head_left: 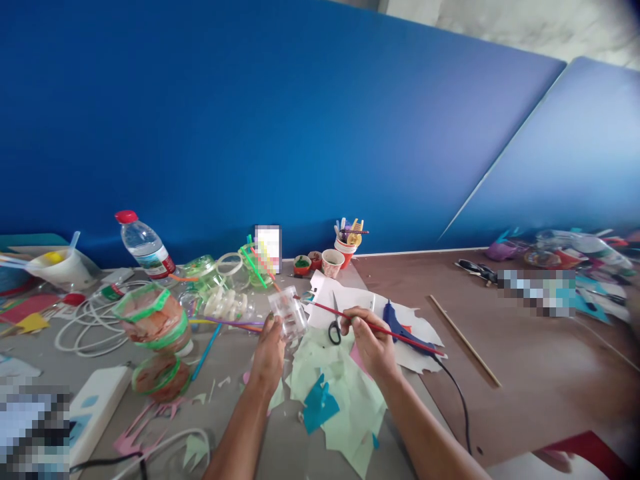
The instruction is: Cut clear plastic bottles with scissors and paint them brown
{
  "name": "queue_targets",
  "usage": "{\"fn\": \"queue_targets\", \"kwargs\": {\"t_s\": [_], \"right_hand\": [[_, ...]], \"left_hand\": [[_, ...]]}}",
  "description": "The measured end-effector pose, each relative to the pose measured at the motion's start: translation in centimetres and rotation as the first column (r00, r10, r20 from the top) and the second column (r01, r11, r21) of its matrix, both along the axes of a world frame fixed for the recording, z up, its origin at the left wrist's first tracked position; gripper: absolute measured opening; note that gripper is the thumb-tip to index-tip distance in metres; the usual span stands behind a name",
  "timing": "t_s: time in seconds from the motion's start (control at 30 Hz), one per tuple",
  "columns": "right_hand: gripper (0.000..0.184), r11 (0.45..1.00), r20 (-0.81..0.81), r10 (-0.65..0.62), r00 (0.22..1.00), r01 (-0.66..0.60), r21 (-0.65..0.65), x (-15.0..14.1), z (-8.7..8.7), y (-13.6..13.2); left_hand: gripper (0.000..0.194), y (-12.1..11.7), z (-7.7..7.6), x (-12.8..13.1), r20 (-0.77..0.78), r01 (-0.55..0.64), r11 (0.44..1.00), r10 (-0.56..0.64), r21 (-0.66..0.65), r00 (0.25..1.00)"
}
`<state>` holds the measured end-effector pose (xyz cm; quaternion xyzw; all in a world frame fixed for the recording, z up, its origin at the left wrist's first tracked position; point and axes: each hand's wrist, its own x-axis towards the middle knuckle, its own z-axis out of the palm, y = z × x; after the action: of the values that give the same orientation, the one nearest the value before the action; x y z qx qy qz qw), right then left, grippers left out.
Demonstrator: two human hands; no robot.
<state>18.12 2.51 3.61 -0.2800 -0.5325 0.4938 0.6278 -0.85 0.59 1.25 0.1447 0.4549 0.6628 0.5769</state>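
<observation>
My left hand is closed on a clear ribbed plastic piece, which looks like part of a bottle, tilted above the table. My right hand pinches a long red paintbrush, its handle pointing right and its tip close to the plastic piece; I cannot tell whether they touch. Beneath my hands lie black-handled scissors, white paper and crumpled pale green paper with a blue scrap on it. A blue glue gun rests just beyond my right hand.
Small paint cups and a cup of brushes stand by the blue partition. At left are a water bottle, white cable, green-trimmed containers and a power strip. A wooden stick lies right.
</observation>
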Motion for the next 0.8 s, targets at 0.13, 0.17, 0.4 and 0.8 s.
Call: {"fn": "queue_targets", "kwargs": {"t_s": [0.13, 0.17, 0.4, 0.8], "right_hand": [[0.015, 1.0, 0.022, -0.011, 1.0, 0.011, -0.006, 0.0, -0.3, 0.0], [0.015, 1.0, 0.031, -0.015, 0.999, 0.015, 0.001, 0.0, -0.3, 0.0], [0.015, 0.998, 0.075, -0.048, 0.996, 0.045, 0.046, 0.0, 0.0, -0.2], [0.016, 0.993, 0.136, -0.057, 0.989, 0.042, 0.112, -0.2, 0.3, -0.2]], "left_hand": [[0.03, -0.1, 0.3, 0.1, -0.012, 0.018, 0.999, -0.018, 0.031, 1.0], [0.031, -0.1, 0.4, 0.2, -0.013, 0.023, 0.999, -0.022, 0.039, 1.0], [0.035, -0.3, 1.2, 0.2, -0.021, 0.074, 0.993, -0.072, 0.088, 0.997], [0.035, -0.4, 1.5, 0.4, -0.014, 0.054, 0.995, -0.053, 0.084, 0.998]]}}
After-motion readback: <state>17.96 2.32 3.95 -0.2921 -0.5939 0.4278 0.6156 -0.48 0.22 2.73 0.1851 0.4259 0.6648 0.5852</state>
